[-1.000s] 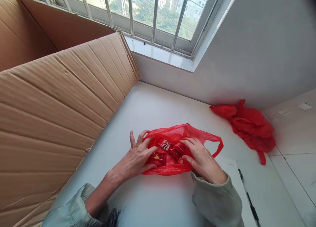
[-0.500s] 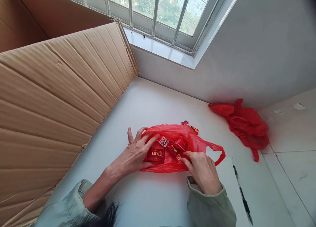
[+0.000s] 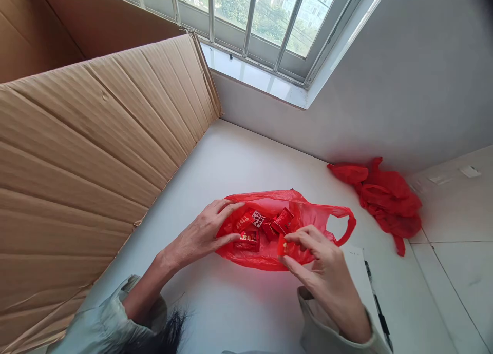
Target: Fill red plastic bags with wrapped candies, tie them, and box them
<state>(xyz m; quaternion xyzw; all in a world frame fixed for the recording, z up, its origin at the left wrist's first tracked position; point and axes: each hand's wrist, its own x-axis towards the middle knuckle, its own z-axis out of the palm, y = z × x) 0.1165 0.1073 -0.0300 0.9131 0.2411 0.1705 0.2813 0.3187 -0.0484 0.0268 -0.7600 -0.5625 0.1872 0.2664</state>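
A thin red plastic bag [image 3: 265, 264] lies open on the white table, its handle loop at the right. Inside it are several small red packets [image 3: 246, 241] with gold and white print. My left hand [image 3: 208, 228] is at the bag's left side, thumb and fingers spread apart around its edge. Between the thumb and fingers of my right hand [image 3: 323, 264] is a small red packet [image 3: 283, 245], held over the front right part of the bag.
A large cardboard box [image 3: 96, 154] stands at the left. Crumpled red bags [image 3: 389, 200] lie by the wall at the right. A white sheet [image 3: 356, 264] and a black pen [image 3: 381, 315] are at the near right. Behind is a barred window [image 3: 265, 20].
My right hand has lifted a small packet from the bag's contents. My left hand has shifted slightly left. The packet behind the bag no longer shows.
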